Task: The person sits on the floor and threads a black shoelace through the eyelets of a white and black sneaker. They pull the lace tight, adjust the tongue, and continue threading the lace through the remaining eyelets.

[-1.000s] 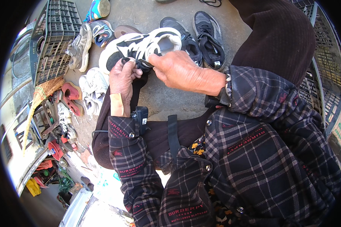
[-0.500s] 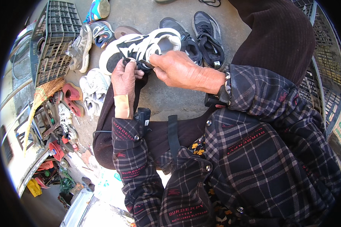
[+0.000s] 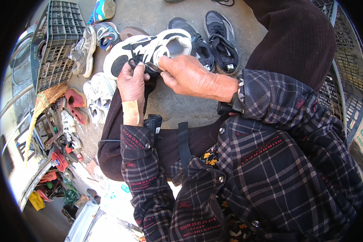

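Observation:
A white-and-black sneaker [image 3: 150,43] lies in front of me, its toe to the left and its opening to the right. Thumb and fingers of my left hand [image 3: 132,84] are pinched on a black shoelace [image 3: 134,57] at the sneaker's near side. My right hand [image 3: 195,76] is closed beside the sneaker's opening. From its fingers a small flat dark strip [image 3: 152,65] points toward my left fingertips; its kind is unclear. Some black material sits under both hands, partly hidden.
Dark grey sneakers [image 3: 221,40] stand beyond my right hand. White shoes [image 3: 97,97], red clogs [image 3: 76,101] and worn grey sneakers [image 3: 84,52] lie to the left. A black plastic crate [image 3: 66,24] and a straw broom [image 3: 48,99] stand farther left. More crates [image 3: 347,52] line the right.
The sneaker and both hands have shifted very slightly left. A black lace loop now stands up more visibly above my left fingertips.

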